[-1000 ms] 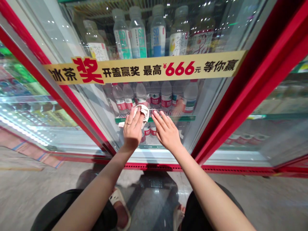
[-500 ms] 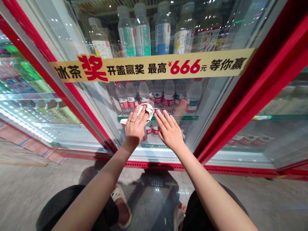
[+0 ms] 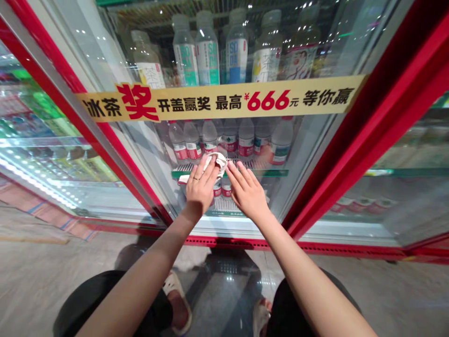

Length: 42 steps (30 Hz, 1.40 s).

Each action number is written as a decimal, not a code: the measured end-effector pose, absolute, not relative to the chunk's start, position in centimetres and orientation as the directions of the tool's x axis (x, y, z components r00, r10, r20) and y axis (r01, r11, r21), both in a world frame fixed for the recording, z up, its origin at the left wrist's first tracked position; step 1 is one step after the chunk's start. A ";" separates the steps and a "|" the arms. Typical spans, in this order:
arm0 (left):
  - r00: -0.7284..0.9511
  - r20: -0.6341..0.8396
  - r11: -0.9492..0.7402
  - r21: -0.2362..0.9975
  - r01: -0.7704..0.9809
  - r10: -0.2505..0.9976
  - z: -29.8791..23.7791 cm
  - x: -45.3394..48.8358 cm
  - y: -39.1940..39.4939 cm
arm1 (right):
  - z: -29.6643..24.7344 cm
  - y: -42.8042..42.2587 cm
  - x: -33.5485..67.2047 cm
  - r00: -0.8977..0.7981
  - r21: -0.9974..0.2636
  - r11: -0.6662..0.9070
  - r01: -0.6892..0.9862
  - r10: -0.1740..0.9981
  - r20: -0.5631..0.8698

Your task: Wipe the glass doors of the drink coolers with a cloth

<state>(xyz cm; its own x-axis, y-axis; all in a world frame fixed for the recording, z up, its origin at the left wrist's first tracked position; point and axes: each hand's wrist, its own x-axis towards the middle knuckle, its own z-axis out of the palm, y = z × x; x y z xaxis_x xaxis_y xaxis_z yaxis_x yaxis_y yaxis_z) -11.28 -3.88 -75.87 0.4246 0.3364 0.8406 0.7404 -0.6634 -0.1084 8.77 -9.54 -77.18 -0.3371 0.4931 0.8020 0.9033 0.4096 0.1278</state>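
Under my left hand (image 3: 201, 185), a crumpled white cloth (image 3: 220, 160) is pressed against the glass door (image 3: 150, 145) of a drinks cooler. The fingers lie over the cloth, and part of it sticks out on the left of the hand. My right hand (image 3: 248, 189) rests just to the right, fingers stretched out and palm toward the glass, with nothing in it. Behind the glass, water bottles (image 3: 246, 140) with red labels stand on a shelf (image 3: 277, 172) in front of both hands.
A yellow banner strip (image 3: 231, 99) crosses the door above my hands. Soda bottles (image 3: 206, 51) stand on the upper shelf. Red frame posts (image 3: 336, 154) border the door, with more cooler sections on both sides. My feet are on the grey floor (image 3: 224, 290) below.
My left hand and the cloth have shifted slightly right, closer to my right hand. The right hand has hardly moved.
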 end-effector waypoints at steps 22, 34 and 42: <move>0.365 0.887 -0.642 -0.108 0.759 0.283 -75.4 -12.0 -3.2 | -76.9 -9.8 8.7 -0.346 0.156 0.390 0.908 0.483 0.805; 0.448 0.850 -0.641 -0.182 0.745 0.278 -74.5 -11.6 -3.5 | -77.4 -9.5 8.6 -0.328 0.138 0.386 0.912 0.485 0.810; 0.420 0.826 -0.641 -0.096 0.762 0.376 -75.8 -11.7 -4.0 | -77.3 -9.5 8.6 -0.332 0.146 0.386 0.911 0.473 0.816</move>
<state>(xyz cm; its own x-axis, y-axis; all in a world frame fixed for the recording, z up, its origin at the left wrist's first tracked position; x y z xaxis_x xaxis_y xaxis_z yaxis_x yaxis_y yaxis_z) -11.67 -3.99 -75.82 0.4205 0.3763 0.8256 0.7617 -0.6408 -0.0958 8.58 -9.52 -77.32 -0.3317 0.4728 0.8163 0.9107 0.3864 0.1463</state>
